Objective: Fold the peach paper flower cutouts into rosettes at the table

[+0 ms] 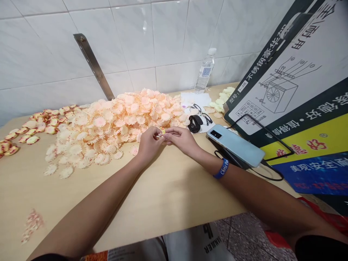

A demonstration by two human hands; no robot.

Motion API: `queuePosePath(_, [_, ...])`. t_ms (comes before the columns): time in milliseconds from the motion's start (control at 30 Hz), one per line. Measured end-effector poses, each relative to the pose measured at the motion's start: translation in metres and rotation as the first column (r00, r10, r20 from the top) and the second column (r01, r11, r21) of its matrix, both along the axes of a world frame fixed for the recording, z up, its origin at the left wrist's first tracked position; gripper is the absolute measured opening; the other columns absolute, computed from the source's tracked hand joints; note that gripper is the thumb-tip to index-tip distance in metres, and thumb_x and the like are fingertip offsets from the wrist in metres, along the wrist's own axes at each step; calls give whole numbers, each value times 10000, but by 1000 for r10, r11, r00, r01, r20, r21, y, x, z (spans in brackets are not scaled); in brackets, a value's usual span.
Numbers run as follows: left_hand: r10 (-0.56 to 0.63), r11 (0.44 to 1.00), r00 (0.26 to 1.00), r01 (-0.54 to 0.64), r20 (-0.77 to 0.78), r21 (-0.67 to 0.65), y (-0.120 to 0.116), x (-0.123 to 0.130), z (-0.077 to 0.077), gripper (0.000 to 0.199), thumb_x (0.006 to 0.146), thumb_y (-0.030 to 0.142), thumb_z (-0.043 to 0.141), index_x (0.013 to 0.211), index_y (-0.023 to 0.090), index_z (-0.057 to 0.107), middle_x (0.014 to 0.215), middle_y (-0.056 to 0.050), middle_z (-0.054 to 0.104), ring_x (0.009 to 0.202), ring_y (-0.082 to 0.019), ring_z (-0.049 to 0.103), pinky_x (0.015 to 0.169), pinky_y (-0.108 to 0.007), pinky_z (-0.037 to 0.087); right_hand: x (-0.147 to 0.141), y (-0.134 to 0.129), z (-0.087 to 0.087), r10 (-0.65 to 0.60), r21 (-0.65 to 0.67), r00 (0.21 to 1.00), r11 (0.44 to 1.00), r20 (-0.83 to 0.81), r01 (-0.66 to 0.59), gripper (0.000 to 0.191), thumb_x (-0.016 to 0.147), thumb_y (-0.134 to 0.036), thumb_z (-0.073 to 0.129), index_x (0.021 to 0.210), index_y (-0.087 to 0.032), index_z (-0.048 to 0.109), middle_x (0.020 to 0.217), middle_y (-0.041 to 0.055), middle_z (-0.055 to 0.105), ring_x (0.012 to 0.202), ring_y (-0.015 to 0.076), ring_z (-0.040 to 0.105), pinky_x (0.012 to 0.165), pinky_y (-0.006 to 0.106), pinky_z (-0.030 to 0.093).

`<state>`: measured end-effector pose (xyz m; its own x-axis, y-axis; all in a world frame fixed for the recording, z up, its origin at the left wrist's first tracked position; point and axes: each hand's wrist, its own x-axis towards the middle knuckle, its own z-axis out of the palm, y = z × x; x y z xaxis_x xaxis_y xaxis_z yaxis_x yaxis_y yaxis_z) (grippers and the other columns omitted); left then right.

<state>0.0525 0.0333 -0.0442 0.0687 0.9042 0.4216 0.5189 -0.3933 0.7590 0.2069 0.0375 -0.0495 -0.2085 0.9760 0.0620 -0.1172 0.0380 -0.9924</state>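
My left hand (148,145) and my right hand (182,139) meet over the table, fingertips pinched together. Between them is a small yellow and red piece (162,130), mostly covered by the fingers; its exact kind is too small to make out. Just beyond my hands lies a big heap of pale peach flower-shaped pieces (130,116) with frilled edges. A few single ones sit at the heap's near edge, close to my left hand. A blue wristband (222,168) is around my right wrist.
Red-edged cream flower pieces (32,125) lie far left, with small pinkish scraps (33,223) front left. Right of the heap are a black watch (194,124), glasses (205,116), a water bottle (206,72) and a light blue phone (236,145). Large printed cardboard (288,90) leans at the right.
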Motion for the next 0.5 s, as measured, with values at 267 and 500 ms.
queuePosePath(267, [-101, 993, 994, 99, 38, 65, -4, 2, 5, 160, 851, 282, 604, 736, 189, 665, 759, -24, 647, 725, -134, 583, 625, -235, 435, 5, 6, 3, -25, -129, 987, 992, -160, 4, 229, 692, -334, 794, 778, -161, 671, 738, 8, 708, 672, 118, 696, 669, 238, 605])
queuePosePath(500, [112, 989, 937, -136, 331, 50, 2, -4, 5, 258, 896, 363, 521, 717, 181, 559, 662, 5, 550, 646, -127, 534, 609, -239, 431, 9, 10, 10, -206, -209, 974, 961, -96, 182, 121, 811, -180, 655, 725, -161, 572, 629, 13, 668, 605, 115, 692, 547, 177, 558])
